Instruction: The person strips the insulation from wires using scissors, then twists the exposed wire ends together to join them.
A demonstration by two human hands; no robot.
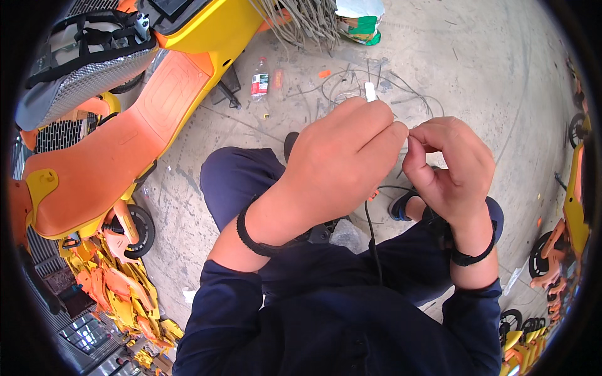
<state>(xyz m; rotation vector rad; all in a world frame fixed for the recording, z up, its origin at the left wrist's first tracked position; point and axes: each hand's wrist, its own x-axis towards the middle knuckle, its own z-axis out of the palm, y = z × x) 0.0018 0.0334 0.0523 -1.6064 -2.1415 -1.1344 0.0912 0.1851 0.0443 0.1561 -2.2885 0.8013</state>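
My left hand [351, 147] is closed in front of my chest, its back toward me, its fingertips hidden. Beyond its knuckles shows a small white flat piece [370, 92]; whether the fist holds it I cannot tell. Close beside it, my right hand [456, 156] pinches thumb and forefinger together near the left fingertips. What lies in that pinch is too small to make out. Below the hands a dark cable [372, 241] runs down over my lap, with a small orange piece [374, 195] near its upper end.
Loose thin grey wires [342, 84] lie on the concrete floor ahead, below a bundle of grey cables [301, 22]. A plastic bottle [259, 80] stands beside an orange and yellow vehicle body [113, 147] at left. Yellow and orange parts [119, 288] are heaped behind it; more wheeled vehicles [549, 254] line the right.
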